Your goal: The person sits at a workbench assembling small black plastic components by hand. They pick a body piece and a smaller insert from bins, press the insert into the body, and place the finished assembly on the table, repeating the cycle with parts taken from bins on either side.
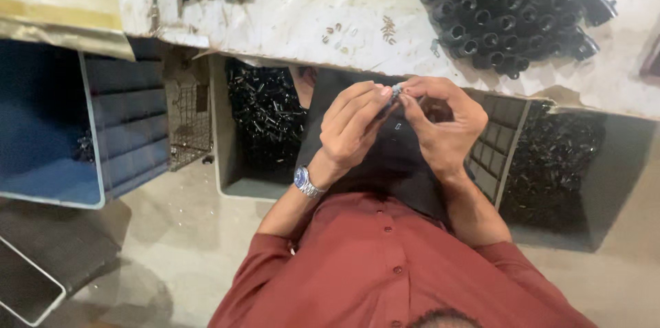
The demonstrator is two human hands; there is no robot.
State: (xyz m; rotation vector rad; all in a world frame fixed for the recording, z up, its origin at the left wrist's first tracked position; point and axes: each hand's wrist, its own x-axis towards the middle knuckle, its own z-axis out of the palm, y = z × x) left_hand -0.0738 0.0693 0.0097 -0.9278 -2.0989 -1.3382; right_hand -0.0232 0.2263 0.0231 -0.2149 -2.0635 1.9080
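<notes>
While both hands meet above the lap, a small metal part sits pinched between the left fingers and right fingers, both clamped on it. Beyond the fingertips lies the counter with black tubes. Risk: a loosened pinch would likely drop the part into the bin below.

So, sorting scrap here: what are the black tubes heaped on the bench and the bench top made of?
The black tubes look like moulded plastic or rubber, matt with dull highlights; hard to say which. The bench top seems pale painted metal or laminate, scuffed and stained.
</notes>
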